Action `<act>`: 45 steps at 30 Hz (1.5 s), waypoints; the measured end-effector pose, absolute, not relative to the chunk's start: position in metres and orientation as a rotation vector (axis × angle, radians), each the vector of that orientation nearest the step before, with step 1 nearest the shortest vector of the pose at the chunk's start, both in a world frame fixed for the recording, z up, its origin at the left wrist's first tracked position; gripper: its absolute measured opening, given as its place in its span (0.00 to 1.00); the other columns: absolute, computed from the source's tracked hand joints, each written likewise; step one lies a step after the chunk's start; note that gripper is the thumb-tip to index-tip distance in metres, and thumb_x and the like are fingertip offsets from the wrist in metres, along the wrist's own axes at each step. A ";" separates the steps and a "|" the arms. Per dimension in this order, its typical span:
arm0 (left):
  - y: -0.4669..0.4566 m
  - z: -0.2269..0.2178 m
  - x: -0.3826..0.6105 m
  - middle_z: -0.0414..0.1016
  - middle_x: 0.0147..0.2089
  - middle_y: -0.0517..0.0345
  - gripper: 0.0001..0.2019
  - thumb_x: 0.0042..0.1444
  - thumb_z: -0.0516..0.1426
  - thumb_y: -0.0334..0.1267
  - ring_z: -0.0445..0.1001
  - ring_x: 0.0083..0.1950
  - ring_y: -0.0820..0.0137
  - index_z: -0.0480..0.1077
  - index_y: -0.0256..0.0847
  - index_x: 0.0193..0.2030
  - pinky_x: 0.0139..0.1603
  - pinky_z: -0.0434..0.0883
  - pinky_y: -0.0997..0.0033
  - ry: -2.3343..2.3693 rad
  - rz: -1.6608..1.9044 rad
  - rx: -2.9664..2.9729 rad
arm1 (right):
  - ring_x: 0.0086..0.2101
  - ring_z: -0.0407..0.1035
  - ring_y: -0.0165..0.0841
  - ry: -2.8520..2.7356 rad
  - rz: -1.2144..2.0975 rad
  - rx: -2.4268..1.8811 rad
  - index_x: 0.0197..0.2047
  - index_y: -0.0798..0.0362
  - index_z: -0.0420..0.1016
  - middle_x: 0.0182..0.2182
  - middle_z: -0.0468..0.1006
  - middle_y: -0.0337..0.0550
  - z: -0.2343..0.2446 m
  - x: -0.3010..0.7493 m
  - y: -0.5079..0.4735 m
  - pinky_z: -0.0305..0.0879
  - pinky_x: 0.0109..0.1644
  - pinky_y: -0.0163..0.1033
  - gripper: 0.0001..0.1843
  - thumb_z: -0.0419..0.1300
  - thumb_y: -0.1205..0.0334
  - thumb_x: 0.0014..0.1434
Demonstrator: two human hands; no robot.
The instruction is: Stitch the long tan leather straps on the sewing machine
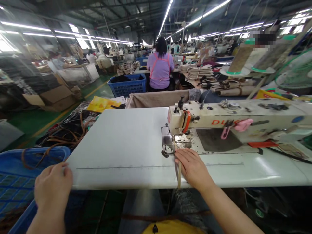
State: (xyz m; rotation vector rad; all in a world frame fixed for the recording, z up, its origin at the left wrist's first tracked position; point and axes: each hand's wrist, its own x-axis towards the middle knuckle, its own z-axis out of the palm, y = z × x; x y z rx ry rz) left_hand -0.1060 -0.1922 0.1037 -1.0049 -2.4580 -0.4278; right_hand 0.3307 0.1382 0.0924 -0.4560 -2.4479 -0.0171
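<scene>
On the white table (126, 136), before the sewing machine (207, 112), a narrow strap (179, 178) is held under the right hand's (193, 166) fingers; whether anything is gripped by the curled left hand (54, 182) cannot be told; no stitching can be made out, the hanging length is judged unworked, and red "DU" can be read, further letters being hidden

Head camera looks forward and down over the white table (131, 139).

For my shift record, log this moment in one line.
left hand: by left corner of white table | right hand: touching tan strip, near sewing machine | strip: reaches table's front edge
</scene>
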 end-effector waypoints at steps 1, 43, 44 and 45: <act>-0.180 0.102 -0.101 0.72 0.45 0.42 0.15 0.62 0.48 0.46 0.73 0.55 0.34 0.71 0.47 0.47 0.56 0.72 0.23 -2.429 -0.433 -1.001 | 0.56 0.78 0.43 -2.450 -0.010 -0.459 0.56 0.55 0.81 0.56 0.83 0.51 0.093 0.331 0.138 0.70 0.68 0.57 0.15 0.55 0.62 0.78; -0.057 0.092 -0.011 0.78 0.47 0.43 0.18 0.75 0.45 0.47 0.75 0.54 0.50 0.72 0.41 0.45 0.61 0.69 0.50 -2.446 -0.561 -1.296 | 0.57 0.76 0.43 -2.530 0.067 -0.468 0.57 0.55 0.80 0.57 0.83 0.50 0.099 0.327 0.136 0.65 0.69 0.53 0.14 0.55 0.61 0.78; -0.057 0.091 -0.012 0.78 0.47 0.42 0.18 0.75 0.45 0.47 0.75 0.53 0.50 0.72 0.41 0.46 0.61 0.70 0.50 -2.440 -0.561 -1.299 | 0.57 0.76 0.42 -2.524 0.063 -0.463 0.58 0.55 0.80 0.57 0.83 0.50 0.099 0.327 0.136 0.65 0.69 0.54 0.14 0.55 0.61 0.78; -0.057 0.090 -0.012 0.78 0.47 0.42 0.18 0.75 0.45 0.47 0.75 0.53 0.50 0.72 0.41 0.46 0.60 0.70 0.50 -2.433 -0.561 -1.299 | 0.57 0.76 0.42 -2.516 0.058 -0.458 0.58 0.55 0.79 0.57 0.83 0.50 0.098 0.327 0.137 0.66 0.69 0.54 0.14 0.55 0.61 0.78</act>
